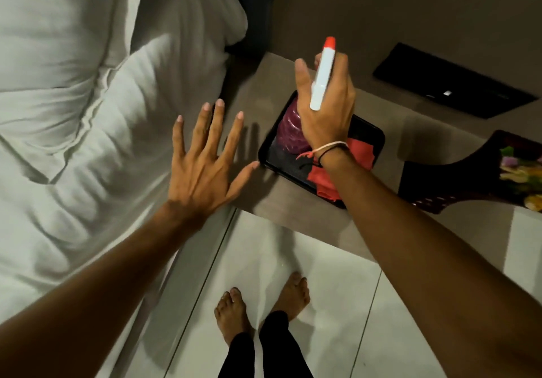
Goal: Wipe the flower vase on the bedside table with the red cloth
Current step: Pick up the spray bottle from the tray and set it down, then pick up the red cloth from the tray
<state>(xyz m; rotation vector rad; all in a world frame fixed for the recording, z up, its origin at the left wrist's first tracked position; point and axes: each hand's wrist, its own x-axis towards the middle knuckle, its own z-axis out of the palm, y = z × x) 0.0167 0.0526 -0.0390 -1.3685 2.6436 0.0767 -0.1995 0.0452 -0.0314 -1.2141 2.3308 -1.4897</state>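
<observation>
Evidently the job stands at its preparing step: nothing has yet met the vase. Nearest, at the bottom centre of the frame, the person's bare feet stand on the pale tiled floor. Left of centre, the left hand is spread flat with fingers apart, holding nothing, over the edge of the white bedding. Right of centre, the right hand is closed around a white spray bottle with a red tip, held above a black tray that rests on the brown worktop. In the tray lies the red cloth, partly under the wrist, beside a purplish ribbed object (what it is cannot be told).

At the right edge of the frame, the dark flower vase with its coloured blooms stands on the same worktop, near the tray but apart from it.

The next move likely calls for putting the bottle to use or setting it down, then lifting the cloth and carrying it rightward to the vase, steadying the vase with the free hand.

At the upper right a flat black device lies on the worktop. No brand, label or writing can be read anywhere.
</observation>
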